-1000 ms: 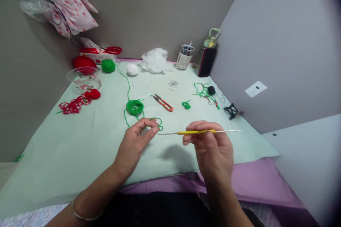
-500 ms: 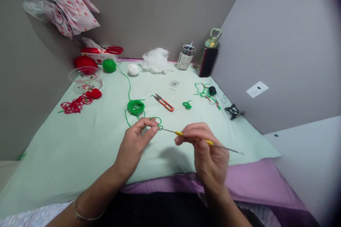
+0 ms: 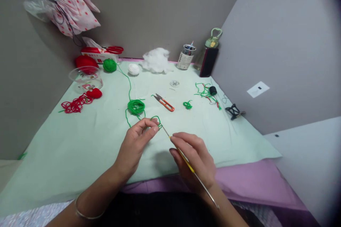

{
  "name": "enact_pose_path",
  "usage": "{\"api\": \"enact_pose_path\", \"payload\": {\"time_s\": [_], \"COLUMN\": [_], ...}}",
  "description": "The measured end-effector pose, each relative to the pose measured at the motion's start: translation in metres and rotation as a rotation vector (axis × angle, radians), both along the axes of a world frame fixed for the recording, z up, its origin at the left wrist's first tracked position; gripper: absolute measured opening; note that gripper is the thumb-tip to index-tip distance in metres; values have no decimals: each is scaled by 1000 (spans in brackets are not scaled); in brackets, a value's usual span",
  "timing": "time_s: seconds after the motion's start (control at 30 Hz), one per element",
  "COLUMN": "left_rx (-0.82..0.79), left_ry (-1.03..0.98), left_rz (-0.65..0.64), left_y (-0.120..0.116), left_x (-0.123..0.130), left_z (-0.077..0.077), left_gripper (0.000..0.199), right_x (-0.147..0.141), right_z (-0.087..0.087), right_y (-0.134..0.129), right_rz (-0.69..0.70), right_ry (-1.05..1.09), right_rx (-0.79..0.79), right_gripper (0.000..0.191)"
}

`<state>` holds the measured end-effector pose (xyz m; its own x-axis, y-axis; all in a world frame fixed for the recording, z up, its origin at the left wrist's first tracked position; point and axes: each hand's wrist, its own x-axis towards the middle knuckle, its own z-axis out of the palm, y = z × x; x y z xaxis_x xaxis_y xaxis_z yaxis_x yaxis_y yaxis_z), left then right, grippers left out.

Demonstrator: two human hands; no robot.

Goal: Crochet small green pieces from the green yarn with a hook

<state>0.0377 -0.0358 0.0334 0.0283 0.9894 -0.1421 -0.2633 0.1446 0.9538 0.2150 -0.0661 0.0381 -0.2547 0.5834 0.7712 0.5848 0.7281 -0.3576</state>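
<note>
My left hand (image 3: 140, 142) pinches green yarn (image 3: 156, 117) between thumb and fingertips, with a small loop standing out beside them. In my right hand (image 3: 195, 159) is a yellow-handled crochet hook (image 3: 190, 167), slanted so that its upper tip meets the yarn loop at my left fingertips. The hook's other metal end points down towards my right wrist. Just beyond my left hand lies a loose coil of green yarn (image 3: 136, 106), from which a strand runs back to a green yarn ball (image 3: 109, 65). Orange thread snips (image 3: 164, 103) rest behind the hook.
A small green crocheted piece (image 3: 187, 105) lies right of the snips. Red yarn (image 3: 76, 104) and a clear plastic tub (image 3: 85, 81) are at left. White stuffing (image 3: 156, 60), a pen jar (image 3: 185, 57) and a phone (image 3: 209, 62) stand along the back. Yarn scraps (image 3: 204, 92) lie at right.
My right hand has turned and shifted left and down, swinging the hook from nearly level to a steep slant. My left hand keeps its place on the yarn.
</note>
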Motion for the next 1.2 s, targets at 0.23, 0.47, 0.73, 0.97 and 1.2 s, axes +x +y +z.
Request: {"api": "enact_pose_path", "payload": {"time_s": [0.23,0.47,0.73,0.97,1.2], "left_rx": [-31,-28,-29,-76,-88], "left_ry": [-40,-62,-59,-127,-149], "left_rz": [15,9,1,-5,-12], "left_y": [1,0,-2,-2,-1], "left_x": [2,2,4,6,6], "left_z": [0,0,-1,-1,-1], "left_gripper": [18,18,17,18,18], "right_x": [6,7,0,-2,-7], "right_z": [-13,4,-4,-6,-16], "right_y": [3,-2,3,-8,0], "right_rz": [67,79,-1,-16,19], "right_ry": [-19,5,-121,-133,-74], "right_rx": [47,-104,65,-14,74], "right_gripper": [42,33,33,46,50]}}
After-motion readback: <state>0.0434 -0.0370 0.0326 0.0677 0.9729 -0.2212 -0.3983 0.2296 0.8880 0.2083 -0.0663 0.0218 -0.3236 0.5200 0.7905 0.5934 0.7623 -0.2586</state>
